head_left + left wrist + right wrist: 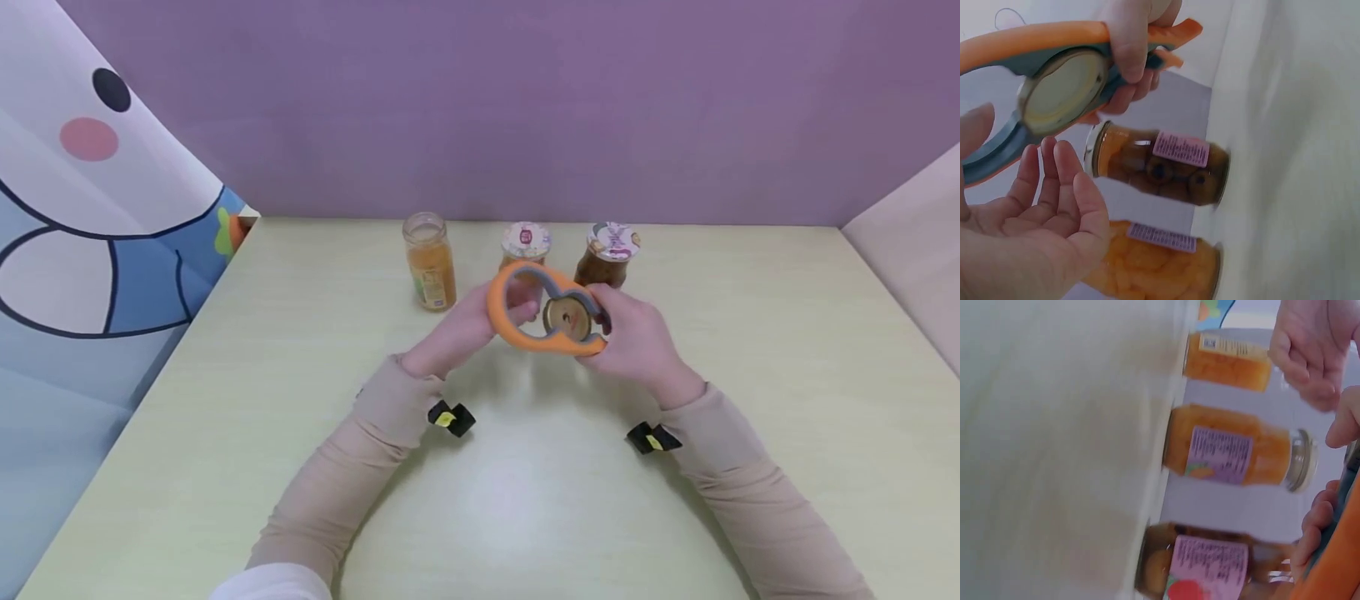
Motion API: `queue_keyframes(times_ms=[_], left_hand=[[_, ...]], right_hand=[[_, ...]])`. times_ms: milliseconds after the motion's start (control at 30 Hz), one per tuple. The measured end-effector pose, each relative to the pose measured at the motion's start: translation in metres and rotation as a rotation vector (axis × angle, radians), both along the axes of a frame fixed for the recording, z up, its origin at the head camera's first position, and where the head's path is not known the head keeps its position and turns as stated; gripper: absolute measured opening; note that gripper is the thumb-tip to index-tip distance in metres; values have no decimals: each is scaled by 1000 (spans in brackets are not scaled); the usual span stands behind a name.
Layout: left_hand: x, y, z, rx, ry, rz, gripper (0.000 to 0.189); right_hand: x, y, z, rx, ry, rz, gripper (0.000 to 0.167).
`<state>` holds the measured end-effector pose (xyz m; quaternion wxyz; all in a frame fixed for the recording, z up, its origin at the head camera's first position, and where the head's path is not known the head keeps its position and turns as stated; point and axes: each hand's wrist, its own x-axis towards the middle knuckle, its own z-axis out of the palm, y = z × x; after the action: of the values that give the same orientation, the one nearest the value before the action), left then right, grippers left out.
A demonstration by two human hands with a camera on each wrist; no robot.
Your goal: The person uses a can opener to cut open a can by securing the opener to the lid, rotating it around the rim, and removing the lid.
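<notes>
My right hand (637, 337) grips the end of an orange and grey jar opener (497, 308), held above the table. A gold metal lid (567, 318) sits between the opener's inner curves; its pale underside shows in the left wrist view. Close to the opener, my left hand (1041, 244) has its palm turned up and its fingers loosely bent, with nothing in it. In the head view the opener partly covers this hand. A lidless glass jar (431, 271) with orange contents stands upright to the left.
Two capped jars stand at the back of the table (300, 467): one with orange fruit (1222, 447), behind the opener, and one with dark contents (1160, 165), to its right. A purple wall (510, 108) rises behind; a cartoon-printed cloth (90, 275) hangs at left.
</notes>
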<state>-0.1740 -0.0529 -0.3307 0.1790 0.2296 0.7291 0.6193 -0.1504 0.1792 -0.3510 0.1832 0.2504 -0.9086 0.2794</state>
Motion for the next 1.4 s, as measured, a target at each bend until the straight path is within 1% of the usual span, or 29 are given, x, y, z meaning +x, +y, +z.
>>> queue_keyframes(times_ms=[67, 200, 300, 367, 500, 567, 667, 800, 900, 967, 1033, 1133, 1267, 1333, 1400], left_hand=[[3, 1, -1, 39, 14, -36, 32], [4, 3, -2, 157, 18, -110, 24], [5, 3, -4, 179, 16, -131, 24], [5, 3, -5, 174, 9, -130, 36], [4, 4, -7, 153, -21, -135, 74], [4, 5, -8, 162, -44, -152, 81], [4, 8, -10, 237, -112, -190, 71], [3, 11, -14, 361, -212, -231, 55], [4, 12, -15, 385, -249, -234, 50], [4, 12, -15, 375, -273, -223, 51], [5, 12, -15, 371, -286, -222, 55], [5, 12, -18, 397, -299, -250, 58], [4, 13, -21, 457, -278, -315, 49], [3, 14, -23, 485, -285, -323, 41], [3, 14, -24, 495, -282, -318, 39]], right_hand=[[2, -5, 1, 1, 12, 21, 50], [6, -12, 4, -1, 45, 57, 53], [9, -14, 5, 1, 64, 65, 54], [10, -14, 6, 1, 56, 74, 55], [11, -14, 10, -7, 17, 111, 58], [11, -13, 12, -15, 2, 137, 62], [11, -13, 15, -17, 2, 172, 65], [10, -14, 16, -17, 30, 199, 67], [9, -14, 16, -23, 46, 205, 67], [9, -14, 16, -26, 51, 206, 67], [9, -14, 16, -27, 51, 205, 67], [9, -14, 17, -26, 41, 200, 68], [11, -13, 17, -24, 18, 191, 69], [11, -12, 17, -35, 3, 193, 70], [11, -12, 17, -51, -10, 198, 70]])
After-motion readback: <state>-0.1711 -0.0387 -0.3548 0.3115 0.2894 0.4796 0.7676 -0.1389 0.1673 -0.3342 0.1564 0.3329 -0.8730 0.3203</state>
